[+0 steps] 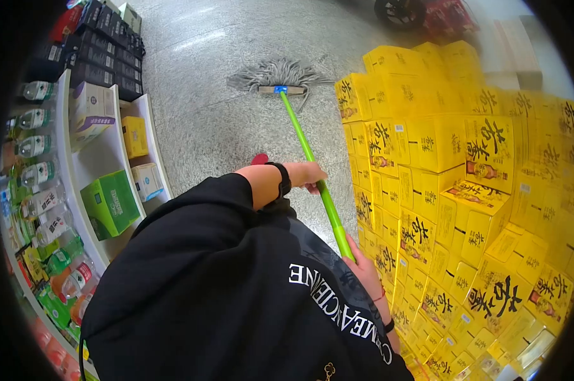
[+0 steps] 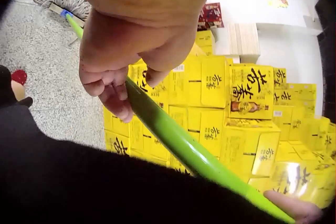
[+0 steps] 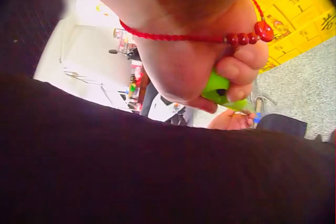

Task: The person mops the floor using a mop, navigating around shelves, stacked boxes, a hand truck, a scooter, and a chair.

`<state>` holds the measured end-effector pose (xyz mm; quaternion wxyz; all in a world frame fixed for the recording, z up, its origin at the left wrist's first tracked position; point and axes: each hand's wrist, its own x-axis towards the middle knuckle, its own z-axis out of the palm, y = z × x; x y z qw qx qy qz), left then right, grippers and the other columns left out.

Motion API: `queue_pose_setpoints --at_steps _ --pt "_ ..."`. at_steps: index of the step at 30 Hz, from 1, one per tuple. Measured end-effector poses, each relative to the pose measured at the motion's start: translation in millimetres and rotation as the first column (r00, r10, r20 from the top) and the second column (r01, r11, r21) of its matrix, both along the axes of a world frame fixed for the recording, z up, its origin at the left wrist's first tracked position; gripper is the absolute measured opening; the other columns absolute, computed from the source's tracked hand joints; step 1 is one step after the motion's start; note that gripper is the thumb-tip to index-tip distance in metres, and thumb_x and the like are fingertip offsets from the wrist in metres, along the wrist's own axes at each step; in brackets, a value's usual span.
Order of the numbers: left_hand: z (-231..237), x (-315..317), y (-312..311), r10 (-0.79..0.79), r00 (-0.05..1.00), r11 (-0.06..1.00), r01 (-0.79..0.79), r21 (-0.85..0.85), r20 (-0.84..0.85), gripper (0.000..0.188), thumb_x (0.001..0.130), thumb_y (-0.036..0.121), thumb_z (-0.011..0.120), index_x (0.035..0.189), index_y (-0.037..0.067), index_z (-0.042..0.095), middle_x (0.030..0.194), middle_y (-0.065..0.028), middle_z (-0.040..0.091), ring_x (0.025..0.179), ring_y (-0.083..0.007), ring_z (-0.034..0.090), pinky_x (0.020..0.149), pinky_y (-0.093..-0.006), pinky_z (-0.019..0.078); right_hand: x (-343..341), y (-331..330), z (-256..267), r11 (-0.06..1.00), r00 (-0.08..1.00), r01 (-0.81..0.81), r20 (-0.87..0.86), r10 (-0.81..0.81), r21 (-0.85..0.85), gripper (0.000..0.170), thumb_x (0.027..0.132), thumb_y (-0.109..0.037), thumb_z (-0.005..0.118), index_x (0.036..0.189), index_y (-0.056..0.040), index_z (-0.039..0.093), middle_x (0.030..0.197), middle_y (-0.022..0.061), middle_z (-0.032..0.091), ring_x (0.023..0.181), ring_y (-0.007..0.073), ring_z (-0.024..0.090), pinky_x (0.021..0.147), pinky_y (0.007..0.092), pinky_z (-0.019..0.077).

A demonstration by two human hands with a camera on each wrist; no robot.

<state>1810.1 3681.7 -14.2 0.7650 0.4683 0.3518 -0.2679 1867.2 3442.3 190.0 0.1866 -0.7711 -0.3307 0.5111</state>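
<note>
A mop with a bright green handle [image 1: 305, 147] stretches away from the person, its grey string head [image 1: 277, 75] spread on the floor beyond a blue clamp [image 1: 280, 89]. Partway down the handle, the left hand [image 1: 305, 174] grips it, with a black band on that wrist. In the left wrist view the fingers of the left hand [image 2: 118, 85] curl at the green shaft. Nearer the body, the right hand [image 1: 363, 267] holds the handle's upper end. The right wrist view shows the right hand [image 3: 231, 71] wrapped round that end, below a red beaded bracelet [image 3: 247, 38].
Stacked yellow cartons [image 1: 420, 146] line the right side, close to the handle. On the left stand white shelves [image 1: 77, 165] with bottles [image 1: 36, 146] and a green box [image 1: 112, 204]. Black boxes [image 1: 109, 54] are piled farther back. Speckled grey floor [image 1: 198, 120] runs between.
</note>
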Motion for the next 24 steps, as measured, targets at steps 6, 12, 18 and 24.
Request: queue_pose_setpoints --at_steps 6,12,18,24 --pt "6 30 20 -0.155 0.988 0.984 0.154 0.091 0.002 0.033 0.084 0.02 0.044 0.07 -0.008 0.054 0.064 -0.0175 0.059 0.046 -0.0213 0.058 0.041 -0.0307 0.0501 -2 16 -7 0.996 0.993 0.084 0.086 -0.084 0.012 0.053 0.082 -0.023 0.05 0.13 -0.0107 0.033 0.066 0.0179 0.057 0.054 0.0222 0.055 0.052 0.03 0.0416" --pt "-37 92 128 -0.258 0.966 0.903 0.23 0.363 0.027 0.036 0.083 0.022 0.04 0.067 -0.005 0.058 0.061 -0.0151 0.06 0.049 -0.0226 0.059 0.046 -0.0335 0.0496 16 147 -33 0.965 0.973 0.229 0.037 -0.226 -0.127 0.053 0.083 -0.022 0.048 0.131 -0.0089 0.031 0.061 0.0148 0.054 0.053 0.02 0.054 0.052 0.0307 0.0419" --pt "-28 141 254 -0.083 0.996 0.886 0.062 0.459 0.026 0.038 0.077 0.031 0.053 0.076 -0.007 0.057 0.07 -0.0169 0.061 0.057 -0.0259 0.061 0.053 -0.0353 0.0492 59 314 -76 0.876 0.86 0.48 -0.224 -0.458 0.051 0.054 0.086 -0.014 0.045 0.134 -0.0064 0.023 0.061 0.0015 0.045 0.043 0.0075 0.04 0.038 0.0213 0.0335" --pt "-9 113 305 0.069 0.998 0.924 -0.07 0.375 0.016 0.038 0.077 0.025 0.055 0.097 -0.007 0.048 0.072 -0.0163 0.058 0.059 -0.0262 0.059 0.046 -0.0391 0.046 91 420 -109 0.909 0.808 0.417 -0.45 -0.38 -0.018 0.046 0.088 -0.025 0.044 0.129 -0.0082 0.032 0.066 0.006 0.054 0.04 0.0102 0.045 0.037 0.0214 0.0364"
